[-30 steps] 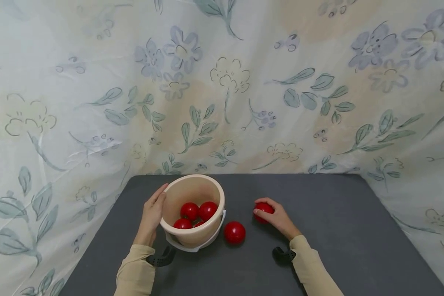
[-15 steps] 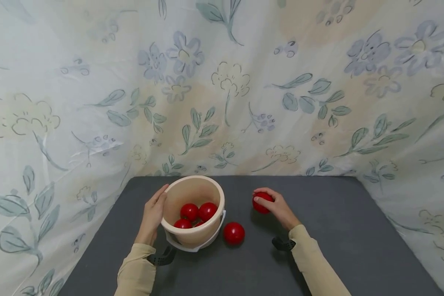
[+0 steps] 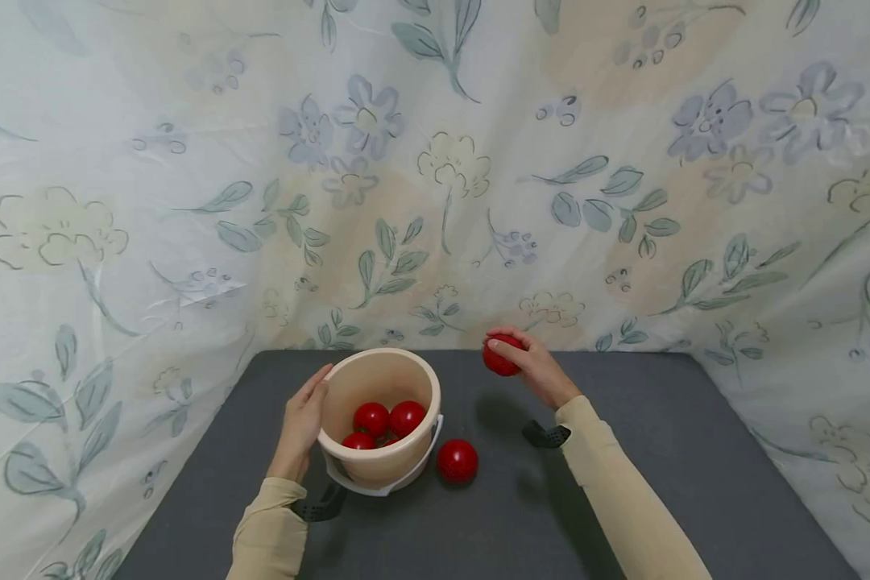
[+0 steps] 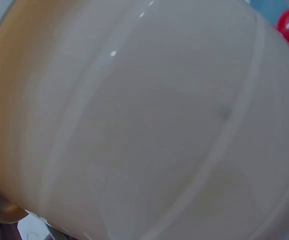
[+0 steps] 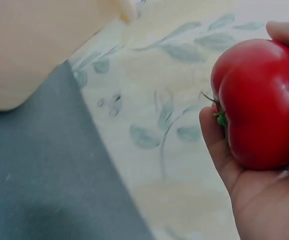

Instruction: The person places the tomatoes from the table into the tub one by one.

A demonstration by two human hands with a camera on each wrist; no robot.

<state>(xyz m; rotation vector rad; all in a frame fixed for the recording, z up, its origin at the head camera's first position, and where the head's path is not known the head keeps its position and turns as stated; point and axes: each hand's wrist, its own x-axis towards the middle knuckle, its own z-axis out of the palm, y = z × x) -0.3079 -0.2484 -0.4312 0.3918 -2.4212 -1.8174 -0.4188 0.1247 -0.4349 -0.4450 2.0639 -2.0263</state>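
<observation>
Red tomato (image 3: 501,357) gripped in raised right hand (image 3: 532,369) over table's far edge; left hand (image 3: 300,423) flat, fingers straight, steadying bucket (image 3: 379,467).

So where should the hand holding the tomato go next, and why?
Probably left, over the bucket, then let go. The right hand holds a red tomato lifted above the table, the left hand rests against the bucket's side, and tomatoes already lie inside. One more tomato sits beside the bucket.

Right hand (image 5: 257,200) grips red tomato (image 5: 259,102) above grey table (image 5: 39,190).
</observation>
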